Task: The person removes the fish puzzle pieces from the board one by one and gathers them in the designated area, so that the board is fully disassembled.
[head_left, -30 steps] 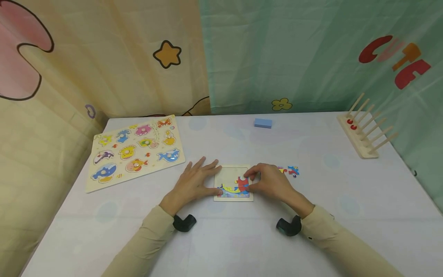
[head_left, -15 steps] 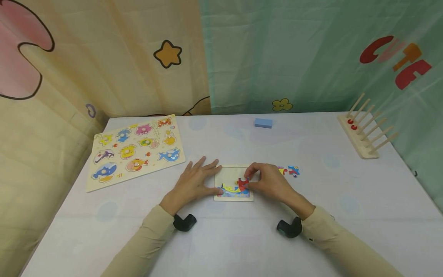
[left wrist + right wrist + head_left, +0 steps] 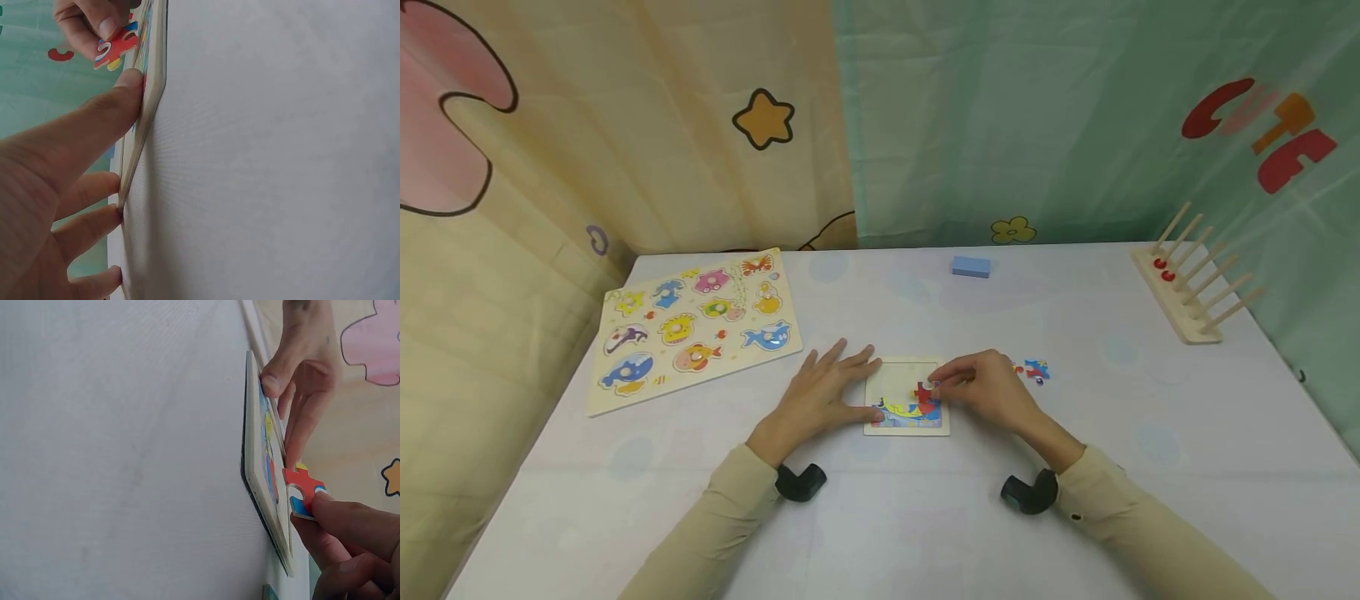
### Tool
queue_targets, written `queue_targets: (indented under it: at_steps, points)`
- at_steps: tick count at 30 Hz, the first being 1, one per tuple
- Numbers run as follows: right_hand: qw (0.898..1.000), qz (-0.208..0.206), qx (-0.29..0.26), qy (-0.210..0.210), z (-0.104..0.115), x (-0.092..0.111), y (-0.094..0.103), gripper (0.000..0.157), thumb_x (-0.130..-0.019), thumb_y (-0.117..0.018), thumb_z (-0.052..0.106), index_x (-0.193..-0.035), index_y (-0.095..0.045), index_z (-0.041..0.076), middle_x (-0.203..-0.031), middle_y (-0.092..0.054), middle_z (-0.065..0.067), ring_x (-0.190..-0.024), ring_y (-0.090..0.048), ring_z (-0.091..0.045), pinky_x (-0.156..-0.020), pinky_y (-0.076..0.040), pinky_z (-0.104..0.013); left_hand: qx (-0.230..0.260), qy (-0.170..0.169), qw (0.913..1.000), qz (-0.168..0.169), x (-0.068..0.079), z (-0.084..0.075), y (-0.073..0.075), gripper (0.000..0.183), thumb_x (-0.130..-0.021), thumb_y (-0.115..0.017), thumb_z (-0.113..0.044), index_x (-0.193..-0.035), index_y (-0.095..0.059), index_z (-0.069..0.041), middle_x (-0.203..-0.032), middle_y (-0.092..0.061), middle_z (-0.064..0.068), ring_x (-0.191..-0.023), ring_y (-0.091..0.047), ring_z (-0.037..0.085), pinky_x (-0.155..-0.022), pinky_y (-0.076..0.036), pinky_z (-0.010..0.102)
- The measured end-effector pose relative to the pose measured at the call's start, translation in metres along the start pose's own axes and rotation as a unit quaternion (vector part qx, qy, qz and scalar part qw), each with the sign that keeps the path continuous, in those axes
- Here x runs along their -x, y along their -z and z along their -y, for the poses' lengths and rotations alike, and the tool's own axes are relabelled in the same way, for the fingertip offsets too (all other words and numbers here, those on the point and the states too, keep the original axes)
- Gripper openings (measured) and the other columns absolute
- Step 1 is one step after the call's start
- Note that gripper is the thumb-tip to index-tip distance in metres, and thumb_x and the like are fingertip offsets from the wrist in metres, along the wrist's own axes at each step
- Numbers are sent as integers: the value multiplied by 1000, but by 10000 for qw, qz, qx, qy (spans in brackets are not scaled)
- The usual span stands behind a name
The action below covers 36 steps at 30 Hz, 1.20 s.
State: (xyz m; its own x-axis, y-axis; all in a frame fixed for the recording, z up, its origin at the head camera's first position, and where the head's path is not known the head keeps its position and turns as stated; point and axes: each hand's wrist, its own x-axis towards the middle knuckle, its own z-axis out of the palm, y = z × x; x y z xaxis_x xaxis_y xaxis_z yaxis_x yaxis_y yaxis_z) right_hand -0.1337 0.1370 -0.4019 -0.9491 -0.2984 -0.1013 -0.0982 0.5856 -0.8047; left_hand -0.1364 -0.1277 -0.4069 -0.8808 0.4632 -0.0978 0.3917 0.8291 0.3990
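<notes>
My right hand [image 3: 992, 390] pinches a red jigsaw piece [image 3: 306, 482] with blue and yellow parts between thumb and fingertips. It holds the piece tilted, just above the right side of a small wooden puzzle tray [image 3: 891, 377]. Assembled pieces [image 3: 895, 414] in blue, yellow and red fill the tray's lower part, while its upper part shows bare wood. My left hand [image 3: 820, 396] lies at the tray's left side with fingers spread. Its thumb [image 3: 115, 100] rests on the lower left corner, and some fingertips touch the left edge.
Loose jigsaw pieces [image 3: 1037, 371] lie right of the tray, partly hidden by my right hand. A wooden animal peg puzzle [image 3: 658, 333] is at the back left. A blue block [image 3: 971, 267] sits at the back, and a pegged rack [image 3: 1180, 296] with red beads stands at the right edge.
My right hand has shifted slightly right and its fingers have changed their pose on the red jigsaw piece, covering more of the loose pieces. My left hand has stayed in place.
</notes>
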Motion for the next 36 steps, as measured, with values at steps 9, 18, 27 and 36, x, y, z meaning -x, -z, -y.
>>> queue_targets:
  at_steps: [9,18,27,36]
  points:
    - [9978,-62,-424,-508,-11,4,16,21,-83,-80,25,-102,-80,16,-103,-74,-2,-96,-59,-19,-67,-48,-26,27,-8,10000,-40,0,-1,0,81,-75,-81,-51,-143,-53,-16,-154,-39,-1,-148,-18,33,-116,-9,62]
    - [9955,-295,-257,-863,-32,24,47,34,-85,-77,34,-109,-77,10,-113,-72,-8,-114,-57,-26,-85,-49,-34,21,-18,10000,-28,0,-1,0,81,-75,-81,-51,-143,-53,-16,-154,-39,-1,-148,-17,34,-116,-9,63]
    - [9914,-495,-178,-1196,-53,46,73,41,-87,-75,36,-116,-74,7,-126,-65,-18,-128,-49,-36,-100,-43,-48,-31,23,10000,0,1,-2,1,81,-76,-80,-51,-143,-53,-16,-154,-39,0,-148,-17,34,-116,-9,62]
    - [9891,-449,261,-1376,-68,57,89,44,-87,-74,41,-116,-74,7,-125,-65,-17,-124,-49,-34,-90,-43,-41,-113,-7,9999,-27,1,-2,1,81,-75,-80,-52,-143,-53,-16,-154,-39,0,-148,-18,34,-116,-10,63]
